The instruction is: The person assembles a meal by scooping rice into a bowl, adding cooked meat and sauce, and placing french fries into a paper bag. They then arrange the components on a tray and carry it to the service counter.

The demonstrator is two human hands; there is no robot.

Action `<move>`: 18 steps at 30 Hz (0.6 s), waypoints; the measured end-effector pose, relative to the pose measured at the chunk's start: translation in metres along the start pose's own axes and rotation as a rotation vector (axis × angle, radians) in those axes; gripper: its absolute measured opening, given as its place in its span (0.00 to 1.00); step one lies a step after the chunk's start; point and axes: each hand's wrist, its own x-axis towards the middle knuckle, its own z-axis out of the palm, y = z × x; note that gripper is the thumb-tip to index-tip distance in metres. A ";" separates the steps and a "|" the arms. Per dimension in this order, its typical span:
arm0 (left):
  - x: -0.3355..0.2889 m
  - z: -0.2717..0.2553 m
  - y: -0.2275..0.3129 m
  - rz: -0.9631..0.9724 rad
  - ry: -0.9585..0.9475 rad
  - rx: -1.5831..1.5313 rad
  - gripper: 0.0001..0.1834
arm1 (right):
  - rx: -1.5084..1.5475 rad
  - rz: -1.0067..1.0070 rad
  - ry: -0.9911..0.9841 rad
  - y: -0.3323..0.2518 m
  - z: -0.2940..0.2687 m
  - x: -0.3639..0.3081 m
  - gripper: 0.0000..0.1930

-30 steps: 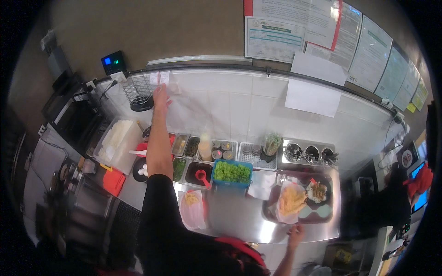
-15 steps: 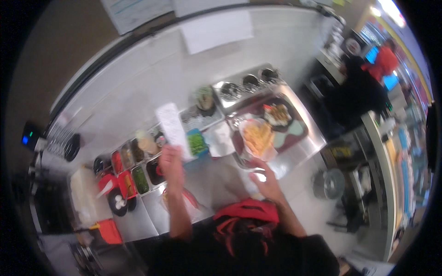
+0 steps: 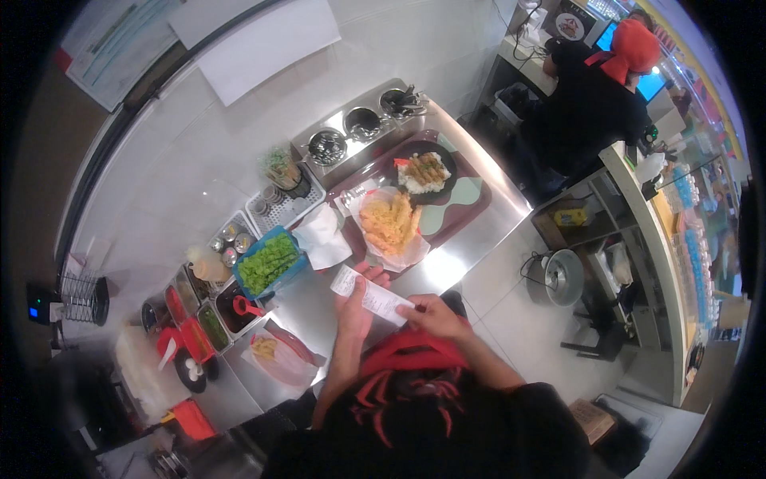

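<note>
My left hand [image 3: 353, 314] grips one end of a long white paper receipt [image 3: 373, 298], its thumb on top and its fingers partly behind the slip. The other end is pinched by my right hand [image 3: 433, 316]. The receipt is held slanting in front of my red apron, at the counter's near edge. Just beyond it is a maroon tray [image 3: 469, 212]. On the tray sit a paper-lined serving of golden fried food [image 3: 389, 222] and a dark plate of rice with sliced topping [image 3: 424, 172].
A blue tub of lettuce [image 3: 270, 263] stands left of white napkins [image 3: 323, 237]. Utensil wells [image 3: 363, 124] line the back. Fries in paper [image 3: 271, 348] lie at left, near topping containers [image 3: 214, 326]. A metal bin [image 3: 556, 278] is on the floor; a co-worker [image 3: 586, 100] stands far right.
The receipt came down from over the counter to near my body. My right hand left the fried food's edge and now grips the receipt's other end. The view has shifted.
</note>
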 end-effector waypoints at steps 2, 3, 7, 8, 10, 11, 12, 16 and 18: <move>0.007 0.016 -0.020 0.073 0.030 0.007 0.28 | 0.016 -0.029 0.119 0.009 -0.028 0.002 0.16; 0.010 0.021 -0.035 0.102 0.050 0.001 0.28 | 0.104 -0.072 0.178 0.003 -0.041 0.003 0.16; 0.031 0.037 -0.087 0.101 0.192 0.258 0.27 | 0.017 0.091 0.124 -0.009 -0.134 0.017 0.15; 0.032 0.043 -0.095 0.065 0.247 0.398 0.27 | -0.082 0.086 0.102 -0.016 -0.156 0.023 0.15; 0.036 0.075 -0.109 0.078 0.366 0.346 0.23 | -0.285 0.061 0.048 -0.033 -0.198 0.041 0.14; 0.041 0.085 -0.117 0.101 0.408 0.320 0.22 | -0.351 0.033 0.019 -0.032 -0.221 0.054 0.13; 0.049 0.091 -0.126 0.118 0.439 0.293 0.22 | -0.436 -0.196 0.091 -0.021 -0.242 0.067 0.13; 0.068 0.099 -0.127 0.191 0.533 0.312 0.15 | -0.747 -0.225 0.081 -0.021 -0.337 0.128 0.14; 0.074 0.092 -0.107 0.247 0.608 0.428 0.13 | -0.753 -0.120 0.115 -0.038 -0.354 0.142 0.13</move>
